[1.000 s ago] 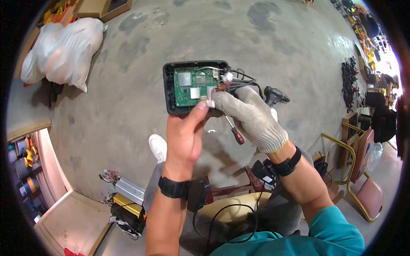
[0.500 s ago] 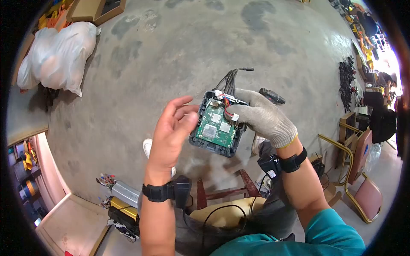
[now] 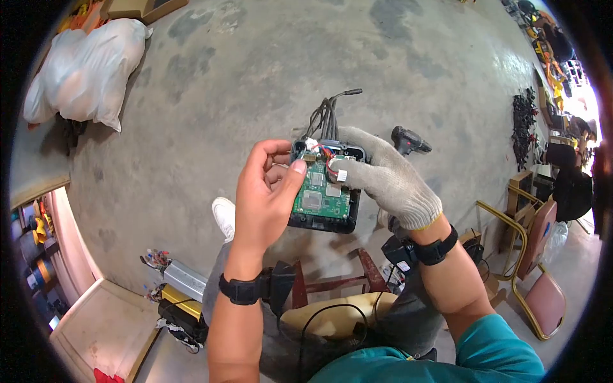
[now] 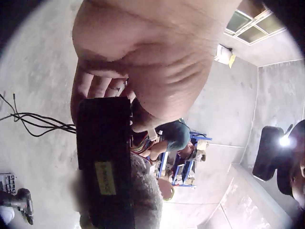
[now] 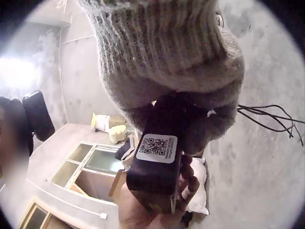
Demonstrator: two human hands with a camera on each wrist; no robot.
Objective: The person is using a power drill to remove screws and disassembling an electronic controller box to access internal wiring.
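Observation:
A black plastic case (image 3: 350,220), uncovered, shows a green circuit board (image 3: 329,205) inside. My gloved right hand (image 3: 393,175) grips its right side, thumb over the board beside a white connector (image 3: 341,175) on red and black wires. My bare left hand (image 3: 265,195) holds the upper left edge, the thumb tip near the white plug (image 3: 311,144) in the corner and the other fingers behind. Black cables (image 3: 327,121) run out of the top of the case. In the right wrist view a QR label (image 5: 158,148) shows on the case's side; bare fingers curl below it.
A cordless drill (image 3: 410,140) lies on the concrete floor beyond my right hand. White bags (image 3: 89,76) stand at the far left, metal boxed units (image 3: 185,281) at lower left. A folding chair (image 3: 543,300) is at the right. A dark red wooden stool frame (image 3: 335,288) is between the legs.
The case has turned from lying sideways to upright, its cables now at the top. My left hand let go of it, then came back to its upper left edge. The right hand keeps its grip.

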